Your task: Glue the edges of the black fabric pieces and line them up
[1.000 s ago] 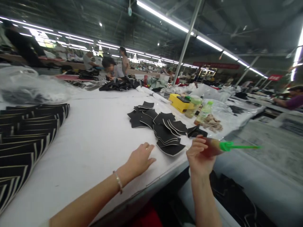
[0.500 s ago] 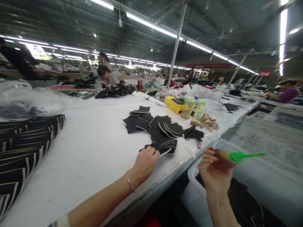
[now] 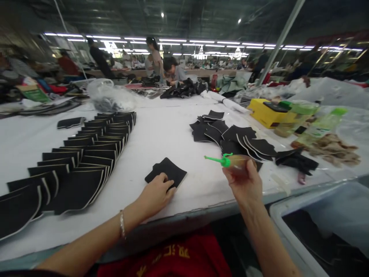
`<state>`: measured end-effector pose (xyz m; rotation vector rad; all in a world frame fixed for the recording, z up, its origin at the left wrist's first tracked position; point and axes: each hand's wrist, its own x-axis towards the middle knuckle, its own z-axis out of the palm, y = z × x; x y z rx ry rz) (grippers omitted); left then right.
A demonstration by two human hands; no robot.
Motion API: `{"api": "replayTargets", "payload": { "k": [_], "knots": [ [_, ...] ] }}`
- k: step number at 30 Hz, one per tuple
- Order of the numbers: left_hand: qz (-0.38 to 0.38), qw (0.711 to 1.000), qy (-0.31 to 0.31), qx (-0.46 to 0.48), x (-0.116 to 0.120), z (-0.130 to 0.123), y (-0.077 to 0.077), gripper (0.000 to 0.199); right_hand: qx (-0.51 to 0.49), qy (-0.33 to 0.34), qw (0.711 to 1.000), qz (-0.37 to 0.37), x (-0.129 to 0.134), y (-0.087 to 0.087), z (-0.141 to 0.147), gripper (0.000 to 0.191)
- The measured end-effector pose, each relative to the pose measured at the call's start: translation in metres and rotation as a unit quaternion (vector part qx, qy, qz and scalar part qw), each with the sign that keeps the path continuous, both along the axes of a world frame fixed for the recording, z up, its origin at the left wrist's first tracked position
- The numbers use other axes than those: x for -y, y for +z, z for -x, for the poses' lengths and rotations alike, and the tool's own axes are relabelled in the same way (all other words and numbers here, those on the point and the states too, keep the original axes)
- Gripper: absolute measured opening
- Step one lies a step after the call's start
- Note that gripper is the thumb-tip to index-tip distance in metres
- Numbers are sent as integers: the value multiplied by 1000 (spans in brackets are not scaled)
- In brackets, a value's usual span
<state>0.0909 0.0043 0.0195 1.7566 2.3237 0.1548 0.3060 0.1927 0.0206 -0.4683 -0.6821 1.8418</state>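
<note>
My left hand [image 3: 158, 192] rests at the near edge of a single black cut piece [image 3: 173, 170] lying on the white tabletop, its bent fingers over the piece and its thumb by the edge. My right hand [image 3: 245, 184] is wrapped around a squeeze bottle [image 3: 238, 164] with brownish contents, held above the table. Its thin green nozzle [image 3: 215, 158] points left, toward the black piece. Behind the bottle lies a loose pile of black pieces [image 3: 238, 132] with pale edges. At the left, overlapping black pieces [image 3: 83, 184] are fanned in long rows.
A yellow box [image 3: 265, 113], plastic bottles [image 3: 319, 125] and a crumpled beige cloth [image 3: 337, 150] stand at the right. A pale bin [image 3: 276, 215] holding black material sits below the table's right edge. Clear plastic bags [image 3: 106, 96] lie farther back. People work beyond.
The view has swung left. My left hand has moved from the pile to the bare tabletop with one black piece. The bottle has come over the table, its nozzle turned from right to left.
</note>
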Motion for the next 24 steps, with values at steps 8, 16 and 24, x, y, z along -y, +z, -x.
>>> {"api": "replayTargets", "payload": {
  "k": [8, 16, 24],
  "knots": [
    [74, 997, 4, -25, -31, -3, 10, 27, 46, 27, 998, -30, 7, -2, 13, 33],
    [98, 995, 2, -29, -32, -6, 20, 22, 68, 28, 997, -37, 7, -13, 18, 33],
    [103, 992, 1, -79, -50, -11, 13, 30, 86, 14, 996, -28, 9, -14, 23, 39]
  ]
}}
